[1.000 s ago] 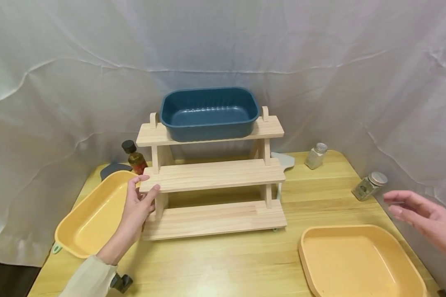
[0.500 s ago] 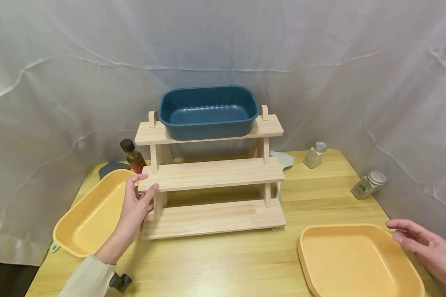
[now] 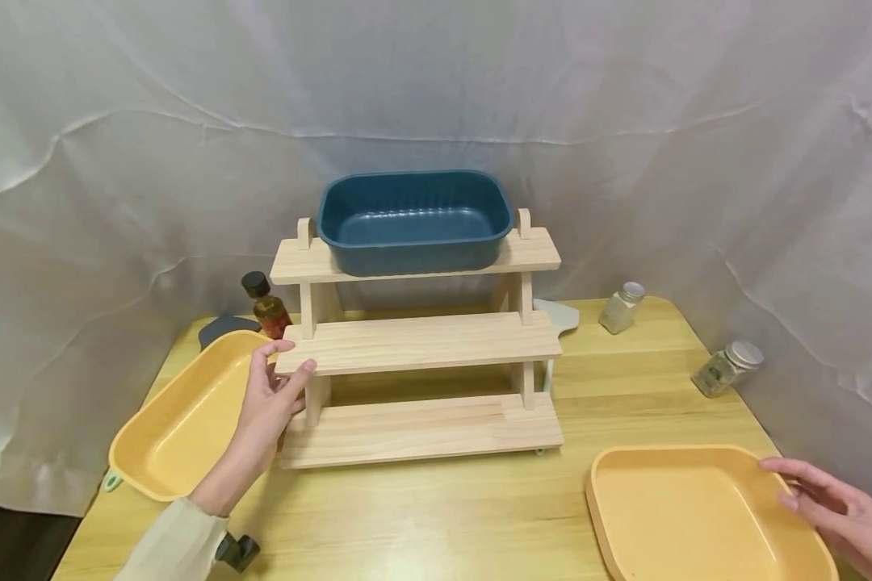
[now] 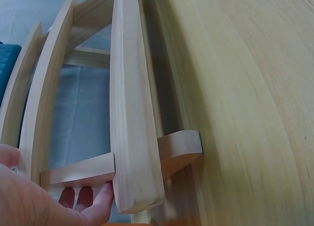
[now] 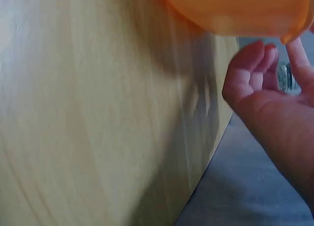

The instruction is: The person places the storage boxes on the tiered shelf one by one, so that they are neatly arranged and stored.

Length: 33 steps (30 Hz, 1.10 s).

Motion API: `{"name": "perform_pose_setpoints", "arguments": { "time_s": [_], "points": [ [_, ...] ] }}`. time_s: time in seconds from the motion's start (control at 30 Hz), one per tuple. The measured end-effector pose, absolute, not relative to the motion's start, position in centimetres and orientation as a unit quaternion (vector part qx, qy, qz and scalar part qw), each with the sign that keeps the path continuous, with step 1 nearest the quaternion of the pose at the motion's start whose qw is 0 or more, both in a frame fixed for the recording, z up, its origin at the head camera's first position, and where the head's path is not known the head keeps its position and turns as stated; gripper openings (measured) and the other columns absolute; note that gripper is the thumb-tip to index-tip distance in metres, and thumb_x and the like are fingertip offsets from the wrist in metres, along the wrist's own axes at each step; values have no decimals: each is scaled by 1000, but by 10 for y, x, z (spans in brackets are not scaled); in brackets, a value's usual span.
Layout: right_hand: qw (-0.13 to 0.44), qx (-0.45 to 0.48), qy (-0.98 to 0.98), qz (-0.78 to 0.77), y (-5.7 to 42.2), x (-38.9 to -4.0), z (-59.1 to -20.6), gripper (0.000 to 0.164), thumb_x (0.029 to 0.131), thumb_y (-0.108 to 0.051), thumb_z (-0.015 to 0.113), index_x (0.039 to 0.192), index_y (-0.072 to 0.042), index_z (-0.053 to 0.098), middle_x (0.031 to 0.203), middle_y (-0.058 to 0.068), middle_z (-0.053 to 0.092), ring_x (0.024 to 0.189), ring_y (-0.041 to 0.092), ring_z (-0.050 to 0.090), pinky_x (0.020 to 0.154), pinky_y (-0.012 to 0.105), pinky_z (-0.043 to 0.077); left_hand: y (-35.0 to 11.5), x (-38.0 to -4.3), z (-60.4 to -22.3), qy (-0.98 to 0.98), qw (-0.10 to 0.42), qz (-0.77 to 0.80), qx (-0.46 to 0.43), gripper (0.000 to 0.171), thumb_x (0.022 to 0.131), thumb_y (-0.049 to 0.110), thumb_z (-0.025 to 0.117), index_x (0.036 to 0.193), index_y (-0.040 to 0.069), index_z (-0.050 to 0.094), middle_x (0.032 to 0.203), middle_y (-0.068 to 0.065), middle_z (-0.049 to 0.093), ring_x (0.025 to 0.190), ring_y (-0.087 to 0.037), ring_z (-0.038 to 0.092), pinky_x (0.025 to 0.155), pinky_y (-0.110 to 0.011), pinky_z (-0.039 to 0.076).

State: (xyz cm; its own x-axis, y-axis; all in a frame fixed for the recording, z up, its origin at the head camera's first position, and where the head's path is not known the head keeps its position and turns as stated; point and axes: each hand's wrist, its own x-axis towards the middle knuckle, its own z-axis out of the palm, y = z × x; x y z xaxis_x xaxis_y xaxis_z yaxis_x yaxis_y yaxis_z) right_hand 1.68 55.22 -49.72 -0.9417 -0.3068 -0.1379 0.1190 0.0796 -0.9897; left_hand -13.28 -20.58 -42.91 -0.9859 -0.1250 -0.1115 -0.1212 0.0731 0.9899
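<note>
My left hand (image 3: 265, 403) grips the left end of the middle shelf of a three-tier wooden stand (image 3: 436, 343), fingers curled about the board and its upright. In the left wrist view, those fingers (image 4: 100, 202) show under the wood. At the right, my right hand (image 3: 832, 508) reaches the far right rim of a yellow tray (image 3: 698, 484). In the right wrist view, one finger meets the orange-looking edge, while other fingers (image 5: 245, 69) curl loosely below it, apart from the tray. A dark blue rectangular basin (image 3: 416, 258) sits on the top shelf.
Another yellow tray (image 3: 189, 428) leans tilted at the left, before a dark-capped sauce bottle (image 3: 269, 311) and a dark flat utensil head (image 3: 225, 327). Two glass spice jars, one clear (image 3: 621, 308) and one labelled (image 3: 723, 371), stand right. A pale spatula (image 3: 559, 315) lies behind the stand.
My right hand has come down and forward from beside the labelled jar to the right tray's rim. The left hand keeps its grip on the stand, which stays in place.
</note>
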Motion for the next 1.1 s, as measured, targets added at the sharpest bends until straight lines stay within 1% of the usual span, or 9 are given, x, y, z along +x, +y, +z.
{"name": "perform_pose_setpoints", "arguments": {
  "time_s": [0.1,0.2,0.27,0.43,0.67,0.77,0.9,1.0,1.1],
  "points": [
    [136,-99,721,-672,554,18,-502,61,110,21,34,156,-13,55,149,-18,60,129,-6,56,91,27,59,-206,-133,-429,-735,3,-673,84,54,111,33,68,151,21,36,121,-7,45,100,-18,49,83,-32,54],
    [137,-109,719,-673,557,18,-505,62,109,22,34,159,-10,50,152,-21,56,133,-11,50,92,28,59,-206,-133,-429,-737,5,-671,81,53,110,33,68,151,21,36,120,-7,45,98,-18,49,81,-32,54],
    [135,-112,729,-662,559,18,-507,62,109,22,34,161,-8,47,154,-25,53,135,-16,43,93,23,57,-206,-134,-429,-737,7,-671,78,53,110,33,69,150,20,36,119,-7,46,98,-18,49,80,-32,54],
    [134,-121,728,-662,563,18,-510,63,107,24,34,161,-6,47,155,-25,52,136,-18,42,96,17,52,-206,-135,-430,-739,5,-670,78,53,110,33,69,150,19,35,117,-7,45,99,-20,51,80,-31,56],
    [158,-148,660,-719,560,15,-508,67,107,25,27,162,-7,48,158,-16,56,141,-8,46,98,28,57,-207,-134,-431,-739,5,-669,79,54,110,33,69,150,19,35,116,-7,46,101,-22,52,82,-33,56],
    [195,-137,602,-763,557,14,-504,69,109,22,22,162,-12,50,156,-9,59,141,6,54,98,38,58,-208,-134,-431,-739,3,-670,76,54,110,33,69,150,19,34,116,-7,46,99,-20,51,83,-33,56],
    [226,-111,549,-797,553,13,-495,72,111,18,18,162,-20,53,150,2,65,129,26,67,96,50,59,-208,-134,-430,-739,2,-669,75,55,111,33,68,150,19,34,115,-7,45,98,-19,50,83,-32,56],
    [218,-111,549,-799,551,13,-488,73,110,19,18,162,-19,53,149,7,66,127,31,68,94,53,58,-208,-133,-430,-741,2,-668,74,55,111,34,68,151,19,34,115,-7,45,98,-19,50,83,-33,56],
    [202,-113,563,-794,551,10,-482,74,110,21,19,161,-19,53,149,4,66,125,32,69,93,54,58,-208,-132,-431,-741,-2,-667,75,55,110,35,69,151,20,34,116,-7,45,98,-20,50,83,-33,56]
  ]
}}
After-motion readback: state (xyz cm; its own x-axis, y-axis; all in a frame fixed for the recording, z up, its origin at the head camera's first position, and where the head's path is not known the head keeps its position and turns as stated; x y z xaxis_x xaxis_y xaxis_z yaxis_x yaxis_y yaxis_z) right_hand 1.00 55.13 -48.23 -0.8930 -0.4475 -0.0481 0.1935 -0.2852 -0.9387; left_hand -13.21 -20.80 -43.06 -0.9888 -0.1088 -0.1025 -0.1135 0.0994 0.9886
